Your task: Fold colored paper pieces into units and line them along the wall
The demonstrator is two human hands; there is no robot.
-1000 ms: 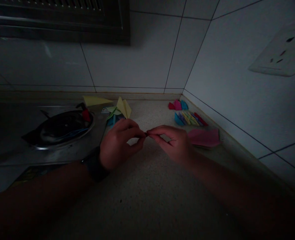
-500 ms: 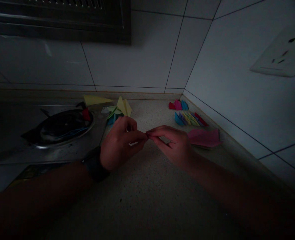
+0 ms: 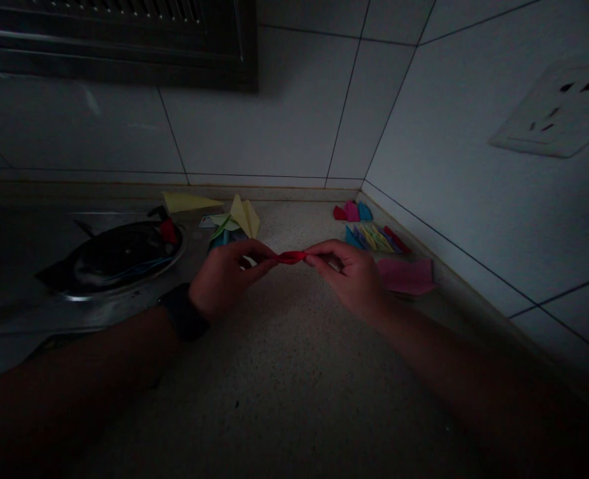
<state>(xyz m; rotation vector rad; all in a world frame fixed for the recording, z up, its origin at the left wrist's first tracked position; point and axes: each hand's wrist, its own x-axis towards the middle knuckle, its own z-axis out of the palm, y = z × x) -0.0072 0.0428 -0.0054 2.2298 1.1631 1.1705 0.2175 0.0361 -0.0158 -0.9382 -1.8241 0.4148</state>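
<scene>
Between my two hands, above the speckled countertop, a small folded piece of red paper is stretched sideways. My left hand, with a dark watch on its wrist, pinches the paper's left end between thumb and fingers. The right end is pinched by my right hand. The fingertips hide both ends of the paper. Just right of my right hand lies a flat pink paper. Behind my left hand stand a yellow folded paper and some green and blue folded pieces, partly covered by the hand.
A gas stove with a black burner is on the left, a yellow paper plane behind it. By the right wall stand a row of coloured folded papers and a smaller red, pink and blue group. A socket is above.
My hands have drawn apart from touching fingertips, and the red paper now shows between them. My left hand moved left and the camera view shifted slightly.
</scene>
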